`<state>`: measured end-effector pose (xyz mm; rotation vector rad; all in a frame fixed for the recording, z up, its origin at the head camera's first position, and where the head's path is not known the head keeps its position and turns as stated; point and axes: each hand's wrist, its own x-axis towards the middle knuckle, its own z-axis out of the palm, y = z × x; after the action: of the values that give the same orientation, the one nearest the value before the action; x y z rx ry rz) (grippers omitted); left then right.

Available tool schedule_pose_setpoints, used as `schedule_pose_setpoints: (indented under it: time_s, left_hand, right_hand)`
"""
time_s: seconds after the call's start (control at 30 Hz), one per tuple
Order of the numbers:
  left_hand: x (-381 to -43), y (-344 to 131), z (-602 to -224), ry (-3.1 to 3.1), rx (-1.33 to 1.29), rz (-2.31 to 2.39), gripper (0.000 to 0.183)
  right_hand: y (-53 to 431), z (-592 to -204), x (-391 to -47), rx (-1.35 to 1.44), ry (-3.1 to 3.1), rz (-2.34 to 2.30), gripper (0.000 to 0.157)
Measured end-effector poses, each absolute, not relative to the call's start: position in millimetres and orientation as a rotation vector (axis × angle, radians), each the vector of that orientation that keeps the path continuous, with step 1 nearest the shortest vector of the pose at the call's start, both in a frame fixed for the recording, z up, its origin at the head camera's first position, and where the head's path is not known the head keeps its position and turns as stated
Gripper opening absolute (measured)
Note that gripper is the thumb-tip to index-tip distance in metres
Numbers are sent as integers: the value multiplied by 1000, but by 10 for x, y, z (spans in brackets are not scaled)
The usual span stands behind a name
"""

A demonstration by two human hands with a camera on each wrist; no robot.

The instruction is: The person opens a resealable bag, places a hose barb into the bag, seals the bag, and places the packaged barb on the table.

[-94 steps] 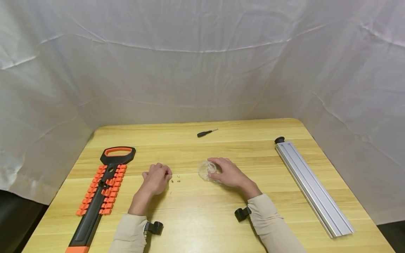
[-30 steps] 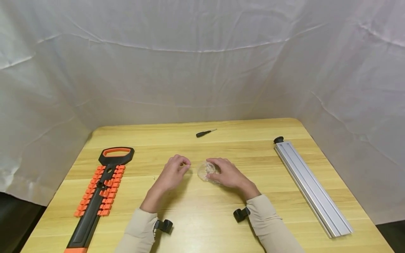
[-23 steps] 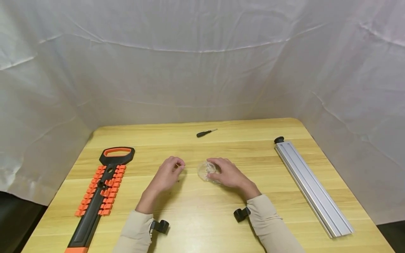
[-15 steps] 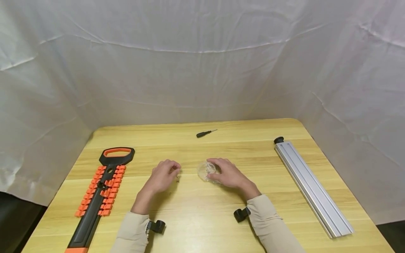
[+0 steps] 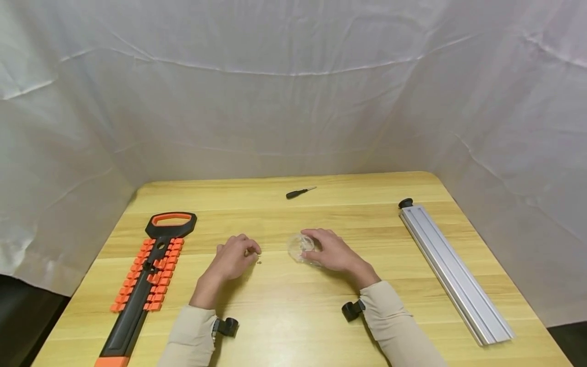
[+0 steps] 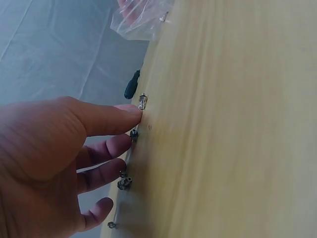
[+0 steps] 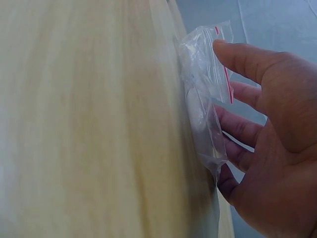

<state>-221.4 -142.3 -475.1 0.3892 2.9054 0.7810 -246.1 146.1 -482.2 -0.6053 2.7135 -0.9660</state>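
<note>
My left hand (image 5: pixel 233 257) is low over the table, with thumb and index fingertips pinching a small metal screw (image 6: pixel 143 101). Several more small metal pieces lie under the other fingers, among them a dark one (image 6: pixel 133 135) and a small cluster (image 6: pixel 124 182); another piece (image 6: pixel 112 225) is by the little finger. My right hand (image 5: pixel 331 250) holds a clear zip bag (image 7: pixel 203 104) with a red seal line, fingers curled round its side and the thumb at its mouth. In the head view the bag looks rounded, its mouth facing up and left.
A black screwdriver (image 5: pixel 298 193) lies at the back of the wooden table (image 5: pixel 284 316). To the left is a black and orange rack-like tool (image 5: pixel 133 300) with a loop handle. A long silver metal rail (image 5: pixel 451 270) with a black knob lies at the right. Grey-white curtains (image 5: pixel 289 112) surround the table.
My left hand went from the metal pieces over to the bag's side, then came back left and down to the pieces. The right hand with the bag has stayed in place.
</note>
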Motion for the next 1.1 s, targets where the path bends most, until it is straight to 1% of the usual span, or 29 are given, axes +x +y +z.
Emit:
schedule_pose_setpoints:
  time_s: [0.33,0.6,0.73,1.1]
  left_hand:
    - [-2210,-1380,-4761,2927,380,764,5]
    - [-2205,-1348,-4772,2888,383,743,12]
    - [-2224,-1319,-4766,2910,436,778,15]
    - [-2247,-1146,-4709,2864,583,1032,14]
  right_hand:
    - [1467,-4827,-2469,-597,2723,-975,58]
    - [1457,-4822,-2463,-598,2726,-964,58]
    - [1448,-4806,-2459,-591,2724,-970,58]
    - [1438,-4804,-2462,-592,2717,-957,58]
